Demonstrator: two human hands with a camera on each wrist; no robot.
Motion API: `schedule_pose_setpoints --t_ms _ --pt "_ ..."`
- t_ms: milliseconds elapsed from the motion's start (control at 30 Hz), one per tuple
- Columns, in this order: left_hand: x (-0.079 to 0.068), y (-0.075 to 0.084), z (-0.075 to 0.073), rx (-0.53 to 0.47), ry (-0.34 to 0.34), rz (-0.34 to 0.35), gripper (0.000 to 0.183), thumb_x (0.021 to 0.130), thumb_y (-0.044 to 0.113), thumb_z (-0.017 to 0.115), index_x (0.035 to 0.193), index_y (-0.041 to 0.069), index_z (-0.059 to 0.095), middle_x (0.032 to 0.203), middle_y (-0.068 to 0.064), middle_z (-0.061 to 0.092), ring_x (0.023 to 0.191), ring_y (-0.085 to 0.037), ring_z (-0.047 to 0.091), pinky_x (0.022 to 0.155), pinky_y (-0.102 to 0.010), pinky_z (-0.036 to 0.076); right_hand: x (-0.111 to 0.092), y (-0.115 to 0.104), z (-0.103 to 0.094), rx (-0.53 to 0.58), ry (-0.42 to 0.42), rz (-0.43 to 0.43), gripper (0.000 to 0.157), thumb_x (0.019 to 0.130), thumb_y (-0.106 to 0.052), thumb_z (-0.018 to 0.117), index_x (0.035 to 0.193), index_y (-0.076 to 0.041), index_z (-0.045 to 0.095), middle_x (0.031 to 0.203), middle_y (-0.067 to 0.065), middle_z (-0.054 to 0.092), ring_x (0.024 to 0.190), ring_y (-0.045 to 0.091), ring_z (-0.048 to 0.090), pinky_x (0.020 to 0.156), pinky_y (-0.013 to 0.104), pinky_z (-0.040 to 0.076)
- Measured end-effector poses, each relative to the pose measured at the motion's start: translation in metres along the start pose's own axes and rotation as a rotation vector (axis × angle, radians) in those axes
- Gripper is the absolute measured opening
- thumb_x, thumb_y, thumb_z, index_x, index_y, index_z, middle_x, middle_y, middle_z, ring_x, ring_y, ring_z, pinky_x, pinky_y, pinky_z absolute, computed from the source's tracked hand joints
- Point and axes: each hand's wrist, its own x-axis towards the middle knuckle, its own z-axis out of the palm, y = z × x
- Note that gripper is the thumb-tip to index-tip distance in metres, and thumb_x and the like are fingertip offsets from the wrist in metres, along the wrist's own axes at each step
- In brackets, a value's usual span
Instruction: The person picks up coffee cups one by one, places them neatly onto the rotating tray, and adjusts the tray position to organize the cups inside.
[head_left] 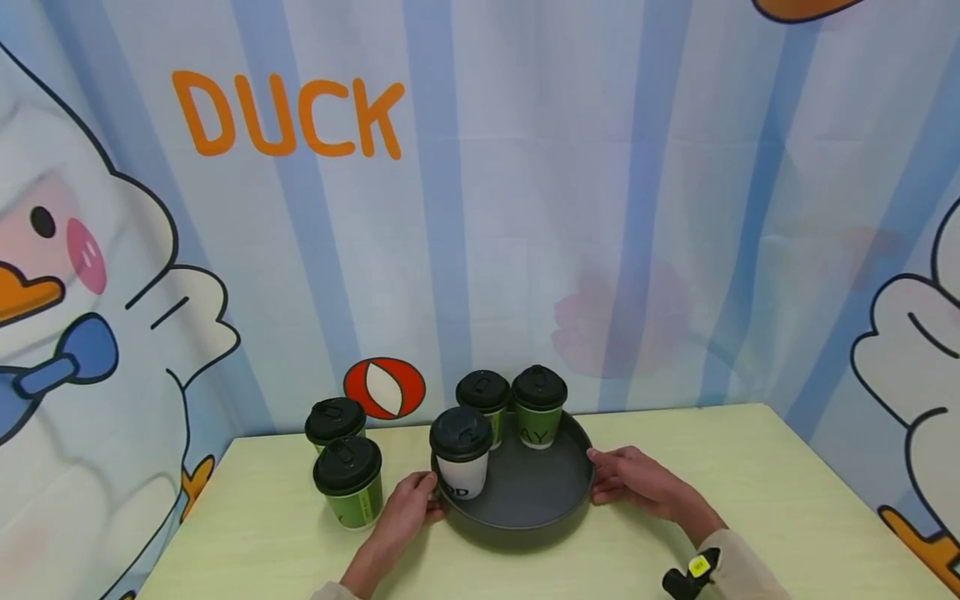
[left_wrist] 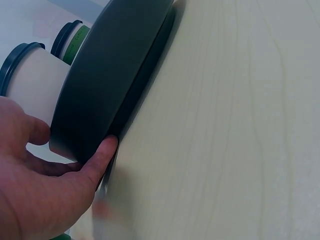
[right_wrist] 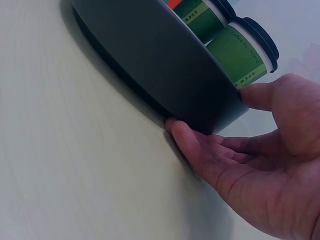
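three cups stand upright in the dark tray (head_left: 536, 496), which is at the lower middle of the frame, over the pale worktop (head_left: 750, 467). the white cup (head_left: 462, 479) is at the tray's left side; the rear green cup (head_left: 496, 423) shows partly behind it, and the right green cup (head_left: 537, 425) is at the back.

the left hand (head_left: 405, 508) and the right hand (head_left: 637, 483) hold opposite edges, probably to share the load and keep the tray level so the tall cups do not tip. in the wrist views both sets of fingers are clamped on the tray: each thumb lies near the rim while other fingertips reach under the base, which likely gives support from below as well as a pinch. with the cups bunched left and back, the weight is perhaps uneven. whether the whole base is off the worktop i cannot tell.

left of the tray, the near green cup (head_left: 351, 497) and far green cup (head_left: 326, 447) stand on the worktop, the first partly hiding the second; i cannot tell if they touch. all five cups wear black lids, presumably against spills. a striped curtain (head_left: 525, 208) hangs behind.
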Motion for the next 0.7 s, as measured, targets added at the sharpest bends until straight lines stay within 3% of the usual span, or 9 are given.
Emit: schedule_pose_setpoints --t_ms 233,467,700 --pt "0.0000 -0.0003 0.0000 0.001 0.012 0.002 0.051 0.103 0.030 0.038 0.134 -0.011 0.041 0.117 -0.019 0.055 0.091 -0.019 0.061 0.079 -0.037 0.054 -0.0053 -0.0023 -0.0037 0.019 -0.096 0.053 0.044 0.100 -0.030 0.050 0.104 0.012 0.062 0.093 0.023 0.067 0.083 0.025 0.068 0.079 0.038 0.056" --pt "0.0015 -0.0008 0.0004 0.002 0.018 0.018 0.051 0.103 0.029 0.038 0.134 -0.012 0.041 0.118 -0.020 0.055 0.092 -0.021 0.062 0.080 -0.036 0.054 -0.0025 -0.0018 0.0010 0.022 -0.005 0.006 0.058 0.100 -0.036 0.049 0.122 0.018 0.047 0.095 0.018 0.062 0.084 0.023 0.065 0.084 0.040 0.054" --pt "0.0013 -0.0002 0.0010 0.019 0.030 -0.001 0.051 0.103 0.029 0.039 0.134 -0.011 0.041 0.118 -0.020 0.054 0.090 -0.019 0.061 0.079 -0.037 0.054 -0.0049 -0.0015 -0.0007 0.007 -0.068 0.042 0.046 0.100 -0.033 0.050 0.103 0.011 0.062 0.092 0.021 0.067 0.080 0.024 0.067 0.079 0.039 0.056"
